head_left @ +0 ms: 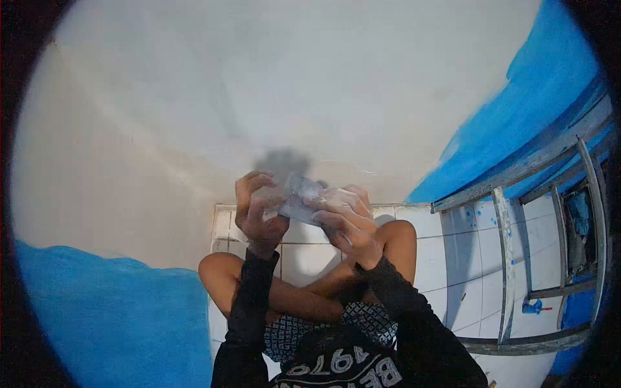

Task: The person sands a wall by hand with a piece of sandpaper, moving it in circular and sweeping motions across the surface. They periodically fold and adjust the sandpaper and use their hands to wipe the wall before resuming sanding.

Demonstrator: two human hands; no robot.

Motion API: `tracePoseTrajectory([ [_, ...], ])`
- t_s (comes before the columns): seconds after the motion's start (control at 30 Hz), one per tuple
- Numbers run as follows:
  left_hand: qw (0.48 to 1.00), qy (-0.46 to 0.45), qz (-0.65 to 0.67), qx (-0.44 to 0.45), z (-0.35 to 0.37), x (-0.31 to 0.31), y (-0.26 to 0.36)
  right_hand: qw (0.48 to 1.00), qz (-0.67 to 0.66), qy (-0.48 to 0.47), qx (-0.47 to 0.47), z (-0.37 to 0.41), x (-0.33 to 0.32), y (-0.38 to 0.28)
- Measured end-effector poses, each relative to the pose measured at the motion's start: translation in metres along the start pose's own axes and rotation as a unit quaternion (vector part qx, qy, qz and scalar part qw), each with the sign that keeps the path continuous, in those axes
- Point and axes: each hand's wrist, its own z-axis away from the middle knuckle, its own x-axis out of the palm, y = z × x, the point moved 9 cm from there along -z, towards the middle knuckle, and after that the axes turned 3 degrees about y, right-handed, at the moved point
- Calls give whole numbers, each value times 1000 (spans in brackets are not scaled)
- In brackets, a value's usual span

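A small, curved grey sheet (300, 192), which looks like sandpaper, is held up in front of the wall between my two hands. My left hand (260, 210) is closed at its left edge, with the fingers bent and raised. From the other side my right hand (348, 216) grips it, fingers laid across its right part and covering some of the surface. Pale dust shows on the right fingers. Just above the sheet, a dark shadow falls on the off-white wall (291, 84). Both forearms are in black sleeves, over my crossed legs.
White floor tiles (430, 262) lie under me. A wooden ladder (506, 258) stands on the right, with a blue-stained paintbrush (534, 307) on the floor between its rails. Blue paint (110, 310) covers the lower left wall, and more blue (517, 123) the right wall.
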Motion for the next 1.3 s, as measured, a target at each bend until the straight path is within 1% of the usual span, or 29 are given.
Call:
tracePoseTrajectory([
  [0.07,1000,-1,0,6,0,0,1,1000,20,-23,-1,-1,4,-2],
  [0.13,999,14,-37,-12,2,-1,0,1000,15,-23,-9,-2,5,-3],
  [0.27,998,18,-55,-12,3,-1,3,999,14,-23,-30,-4,1,-11],
  [0.37,997,4,-71,-39,7,2,-2,999,24,-29,-18,4,2,-8],
  [0.4,997,-12,-70,-41,8,5,-4,999,25,-29,-19,3,2,-7],
  [0.47,996,-28,-68,-41,11,7,-9,1000,-4,-5,19,-1,-2,4],
  [0.5,990,-94,-8,-109,16,17,-23,1000,-4,-3,18,-3,1,8],
  [0.53,970,-160,52,-176,22,28,-33,997,-11,13,69,-6,3,24],
  [0.57,970,-161,53,-174,20,30,-32,992,-18,29,120,-10,4,38],
  [0.6,981,-158,-49,-105,11,30,-20,992,-16,31,118,-17,5,42],
  [0.63,977,-150,-150,-33,3,33,-9,986,-26,48,156,-23,3,53],
  [0.67,978,-147,-148,-28,4,37,-10,979,-36,65,192,-30,0,64],
  [0.7,978,-87,-188,-9,7,33,-11,980,-33,70,186,-38,-1,66],
  [0.73,974,-26,-227,8,8,29,-9,973,-32,71,219,-44,-1,74],
  [0.8,974,-26,-222,25,8,38,-9,954,-31,73,289,-50,-4,89],
  [0.83,970,-31,-232,64,9,44,-7,955,-28,77,286,-52,-7,93],
  [0.87,964,-34,-242,103,8,49,-3,938,-64,42,339,-47,1,107],
  [0.9,965,-32,-238,106,4,49,-3,914,-101,8,392,-44,6,117],
  [0.93,958,-85,-233,144,3,57,2,915,-98,11,392,-47,0,120],
  [0.97,947,-138,-228,182,5,66,8,902,-117,-11,415,-48,-1,125],
  [1.0,947,-138,-226,184,3,67,11,889,-136,-33,436,-48,0,128],
  [1.03,943,-161,-230,180,3,70,12,890,-136,-29,435,-49,-4,129],
  [1.07,938,-184,-235,176,2,73,12,876,-175,-47,447,-48,1,129],
  [1.1,937,-185,-236,180,-2,70,13,860,-214,-66,458,-46,6,129],
  [1.17,911,-276,-210,221,-1,75,12,868,-203,-81,446,-43,10,132],
  [1.2,910,-276,-211,224,-4,72,7,875,-187,-100,436,-42,13,134],
  [1.23,899,-314,-189,242,-2,74,3,876,-188,-96,435,-41,12,136],
  [1.27,885,-350,-168,258,1,78,4,861,-234,-102,439,-39,15,135],
  [1.3,891,-339,-150,262,-3,78,9,845,-279,-109,442,-37,19,134],
])
